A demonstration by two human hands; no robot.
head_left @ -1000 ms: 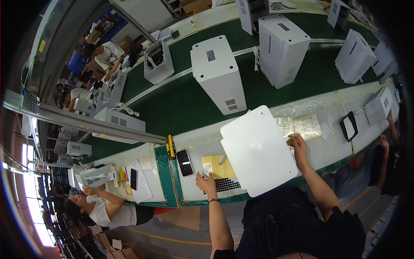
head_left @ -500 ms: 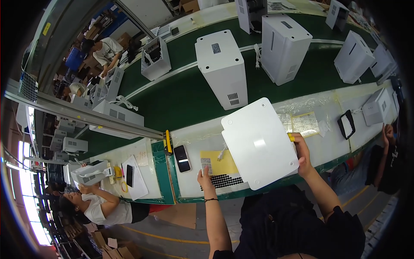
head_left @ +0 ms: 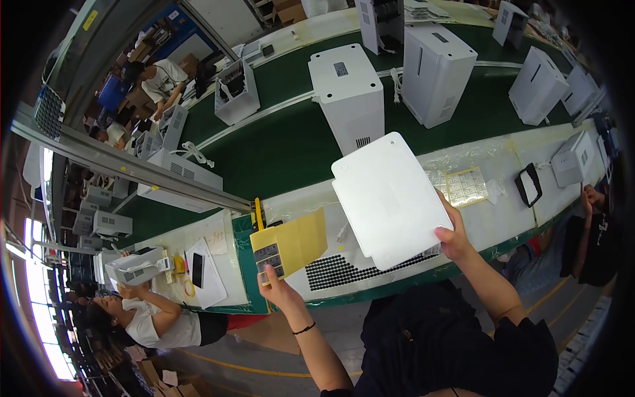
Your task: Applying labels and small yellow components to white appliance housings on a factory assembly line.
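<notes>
My right hand [head_left: 454, 235] grips the right edge of a white panel [head_left: 391, 202] with rounded, notched corners. Its broad flat face is tilted toward me above the bench, and what lies behind that face is hidden. In my left hand [head_left: 280, 291], thumb on top, is a yellow label sheet [head_left: 301, 233] with a few dark grey labels at its left end. The sheet is raised off the bench, left of the panel and apart from it. Below and between them, rows of small black round pads [head_left: 334, 272] lie on the bench.
Beyond the bench runs a green conveyor [head_left: 264, 159] carrying tall white appliances [head_left: 350, 99]. A silver label sheet [head_left: 466, 186] and a black frame [head_left: 528, 185] lie to the right. A metal post [head_left: 132, 175] crosses at left. Co-workers sit at left [head_left: 159, 321] and right [head_left: 589, 245].
My left hand has lifted the yellow label sheet off the bench and moved left, covering the phone. The white panel has shifted slightly up and left in my right hand.
</notes>
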